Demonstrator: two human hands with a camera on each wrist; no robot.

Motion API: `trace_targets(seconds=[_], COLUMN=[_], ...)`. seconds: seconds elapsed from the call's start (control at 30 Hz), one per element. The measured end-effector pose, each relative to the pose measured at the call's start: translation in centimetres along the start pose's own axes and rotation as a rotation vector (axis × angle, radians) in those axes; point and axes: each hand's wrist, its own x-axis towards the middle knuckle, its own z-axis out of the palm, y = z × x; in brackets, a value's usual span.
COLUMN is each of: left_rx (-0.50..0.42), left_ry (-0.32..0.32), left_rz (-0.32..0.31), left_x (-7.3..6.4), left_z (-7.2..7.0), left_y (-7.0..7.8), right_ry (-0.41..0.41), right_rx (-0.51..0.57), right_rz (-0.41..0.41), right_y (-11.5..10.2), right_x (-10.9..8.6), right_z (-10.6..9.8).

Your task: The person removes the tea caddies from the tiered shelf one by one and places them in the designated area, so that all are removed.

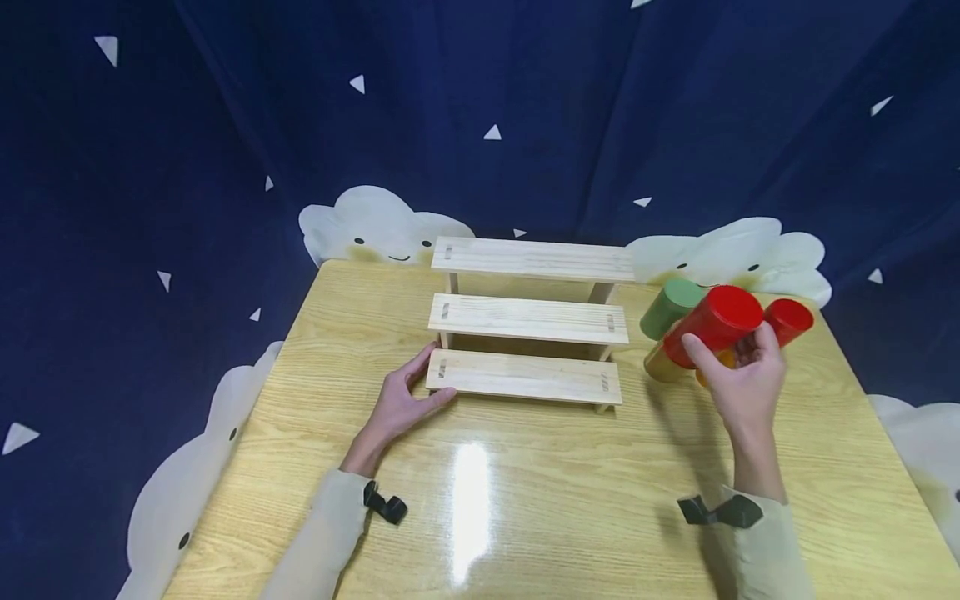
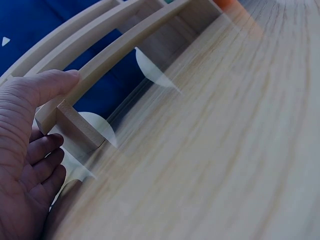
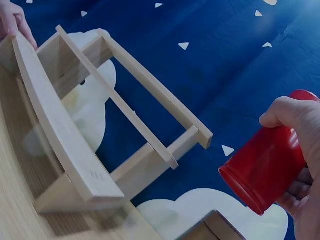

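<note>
A three-tier wooden step shelf (image 1: 525, 377) stands near the back of the table. My left hand (image 1: 401, 404) grips the left end of its lowest board, the thumb (image 2: 55, 85) on the front edge and the other fingers round the end. Off to the shelf's right, my right hand (image 1: 750, 387) holds a red can (image 1: 708, 327) raised and tilted. In the right wrist view, thumb and fingers wrap round this red can (image 3: 265, 167), its rimmed end pointing down and left. Behind and below it are a green can (image 1: 670, 310), a tan can (image 1: 663, 365) and a partly hidden orange can (image 1: 726, 358).
Another red can (image 1: 790, 320) is just beyond my right hand. The wood-grain table (image 1: 570, 500) reaches back to a dark blue curtain (image 1: 555, 108) with white triangles and clouds. Light glares off the tabletop in front of the shelf.
</note>
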Motion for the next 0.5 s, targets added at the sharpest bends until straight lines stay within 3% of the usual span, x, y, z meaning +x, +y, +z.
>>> trace_targets(seconds=[0.5], left_rx=[0.024], left_ry=[0.006], left_rz=[0.003], left_x=[0.0], left_z=[0.1], left_y=[0.0], right_ry=[0.130], right_rx=[0.171], right_rz=[0.052], right_y=[2.1], right_x=[-0.6], right_z=[-3.5])
